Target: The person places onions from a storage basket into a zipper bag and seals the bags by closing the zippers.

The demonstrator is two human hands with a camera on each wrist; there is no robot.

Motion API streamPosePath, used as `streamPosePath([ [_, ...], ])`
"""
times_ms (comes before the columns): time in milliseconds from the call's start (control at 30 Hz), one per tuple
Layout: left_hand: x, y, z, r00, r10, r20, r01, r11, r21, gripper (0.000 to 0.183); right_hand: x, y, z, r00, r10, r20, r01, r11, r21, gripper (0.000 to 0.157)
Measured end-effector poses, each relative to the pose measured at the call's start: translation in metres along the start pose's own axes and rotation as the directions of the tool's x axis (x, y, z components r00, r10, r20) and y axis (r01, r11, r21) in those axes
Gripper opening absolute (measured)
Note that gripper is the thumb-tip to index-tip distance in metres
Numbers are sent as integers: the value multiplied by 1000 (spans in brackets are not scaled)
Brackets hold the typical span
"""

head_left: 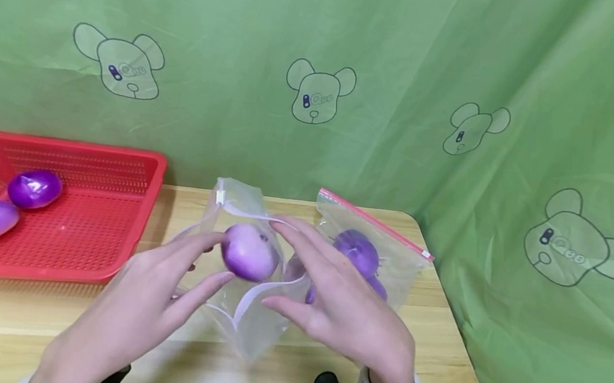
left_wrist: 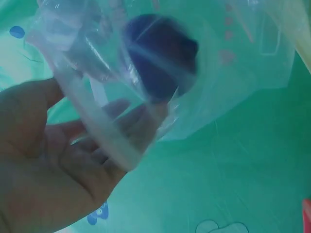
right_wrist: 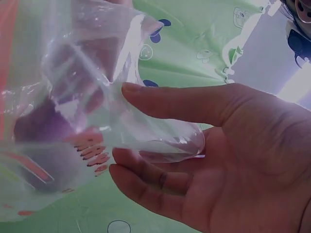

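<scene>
A red onion (head_left: 251,252) is in the mouth of a clear zip bag (head_left: 256,326), between both hands. My left hand (head_left: 152,294) reaches into the opening, with its fingertips and thumb spread at the onion's left edge. In the left wrist view, the onion (left_wrist: 159,57) shows dark beyond the fingertips, with the thumb well apart from it. The bag's rim crosses those fingers. My right hand (head_left: 343,298) holds the bag's right side, thumb at the front and fingers at the back. Plastic film (right_wrist: 165,141) lies between thumb and fingers in the right wrist view.
A red-topped zip bag (head_left: 407,277) with red onions (head_left: 357,252) inside lies behind the right hand. To the left, a red basket (head_left: 112,227) holds two red onions (head_left: 34,189). Green cloth (head_left: 226,102) hangs behind the wooden table (head_left: 441,330).
</scene>
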State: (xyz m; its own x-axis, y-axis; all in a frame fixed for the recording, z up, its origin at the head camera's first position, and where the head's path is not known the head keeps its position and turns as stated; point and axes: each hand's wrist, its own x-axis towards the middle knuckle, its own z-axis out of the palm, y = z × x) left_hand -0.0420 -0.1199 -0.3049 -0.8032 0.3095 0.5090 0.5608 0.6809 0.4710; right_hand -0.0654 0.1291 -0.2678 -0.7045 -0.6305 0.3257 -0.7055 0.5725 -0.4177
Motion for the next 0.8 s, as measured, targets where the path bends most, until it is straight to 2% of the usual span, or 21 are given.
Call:
streamPosePath([
  [100,-1,-5,1,997,-36,68,31,997,73,45,0,1,-1,1000,17,-6,-17,1000,-19,85],
  [167,-1,-8,2,995,-39,92,27,990,136,48,0,1,-1,1000,25,-2,-25,999,-34,86],
  [300,-1,-9,3,998,11,68,-28,965,261,53,-2,0,1,1000,9,-14,-10,998,-66,83],
  [433,-2,-6,2,997,75,7,-73,934,349,54,-4,-4,1,999,-9,-33,7,999,-49,78],
  [500,-2,-4,0,995,99,-17,-86,924,372,55,-4,-6,1,999,-5,-39,3,999,-38,76],
  [600,-4,-1,-2,994,101,-30,-82,920,382,55,-5,-9,1,999,0,-41,-1,1000,-24,75],
  [700,-7,0,-3,998,66,-8,-58,923,382,53,-4,-9,2,1000,4,-30,-4,1000,16,76],
  [800,-11,1,-1,999,21,28,-30,921,387,42,-3,-10,4,1000,3,9,-4,999,50,79],
])
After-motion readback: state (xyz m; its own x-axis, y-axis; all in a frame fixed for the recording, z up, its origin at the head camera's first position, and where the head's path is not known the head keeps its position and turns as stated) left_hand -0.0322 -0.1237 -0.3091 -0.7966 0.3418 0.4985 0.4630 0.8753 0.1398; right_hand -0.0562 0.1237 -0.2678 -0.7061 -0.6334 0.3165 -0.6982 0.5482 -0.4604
